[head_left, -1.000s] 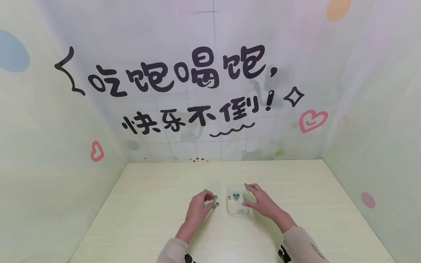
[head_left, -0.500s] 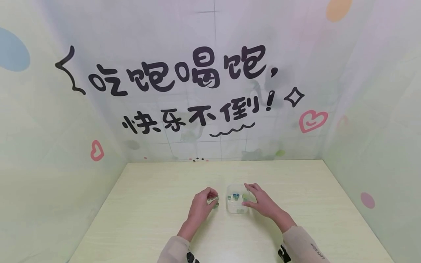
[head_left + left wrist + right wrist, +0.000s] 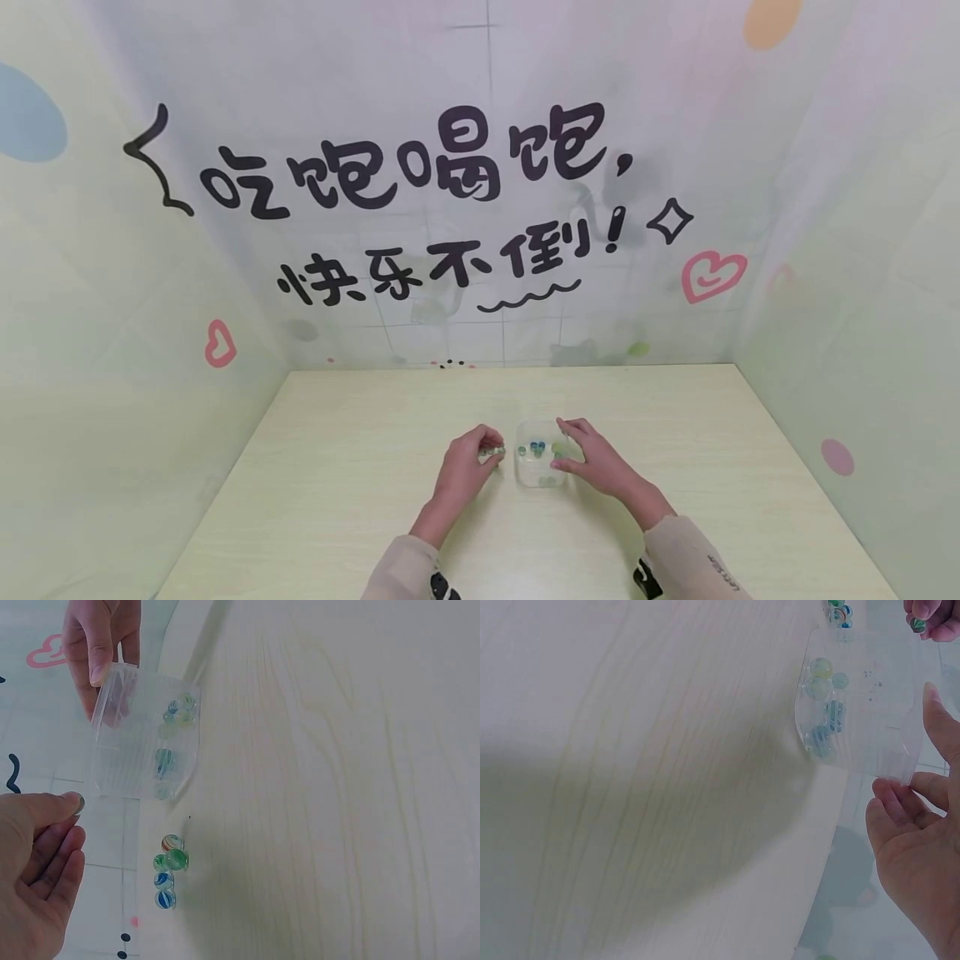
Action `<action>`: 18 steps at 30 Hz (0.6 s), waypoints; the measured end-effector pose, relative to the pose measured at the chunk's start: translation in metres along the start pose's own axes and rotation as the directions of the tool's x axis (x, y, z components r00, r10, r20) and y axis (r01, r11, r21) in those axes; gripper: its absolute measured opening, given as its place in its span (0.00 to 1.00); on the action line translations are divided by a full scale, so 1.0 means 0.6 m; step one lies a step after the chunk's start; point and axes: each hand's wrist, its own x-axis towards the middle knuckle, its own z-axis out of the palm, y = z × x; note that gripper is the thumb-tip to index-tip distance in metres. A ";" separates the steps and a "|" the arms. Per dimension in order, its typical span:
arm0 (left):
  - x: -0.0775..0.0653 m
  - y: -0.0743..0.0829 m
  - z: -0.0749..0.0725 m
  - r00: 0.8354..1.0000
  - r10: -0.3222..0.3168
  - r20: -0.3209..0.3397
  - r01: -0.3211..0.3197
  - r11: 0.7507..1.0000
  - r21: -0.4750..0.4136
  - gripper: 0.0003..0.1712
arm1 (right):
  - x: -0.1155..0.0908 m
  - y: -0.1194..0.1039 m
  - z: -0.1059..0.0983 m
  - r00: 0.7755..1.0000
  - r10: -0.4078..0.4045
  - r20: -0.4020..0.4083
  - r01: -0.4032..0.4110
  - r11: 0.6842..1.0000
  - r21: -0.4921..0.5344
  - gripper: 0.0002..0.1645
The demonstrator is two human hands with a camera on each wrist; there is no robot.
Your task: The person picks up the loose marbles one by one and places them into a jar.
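My left hand (image 3: 463, 468) pinches a green glass marble (image 3: 80, 803) between thumb and fingertip, just left of a clear plastic box (image 3: 112, 761). The other fingers curl loosely below it. On the box's far side, my right hand (image 3: 600, 461) grips the wall, thumb and fingers at its rim (image 3: 909, 781). The box stands upright on the table, with several blue, green and clear marbles (image 3: 835, 716) on its floor. Several loose swirled marbles (image 3: 175, 859) lie close together on the table below my left hand; in the head view that hand mostly hides them.
A pale wood-grain table (image 3: 360, 433) bears the box and the marbles. Printed fabric walls (image 3: 405, 333) with black lettering enclose it at the back and both sides.
My left hand has picked up a marble from the loose group and moved slightly right, toward the box. The right hand and the box have stayed where they were.
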 end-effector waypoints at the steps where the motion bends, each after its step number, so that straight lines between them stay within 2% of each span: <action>1: 0.000 0.001 0.000 1.000 0.002 0.001 -0.002 1.000 0.000 0.10 | 0.000 0.000 0.000 1.000 0.000 0.000 0.000 1.000 0.000 0.44; 18: 0.004 0.012 0.012 1.000 0.017 0.010 -0.017 1.000 0.010 0.10 | 0.000 -0.001 0.001 1.000 0.001 -0.007 -0.001 1.000 0.003 0.44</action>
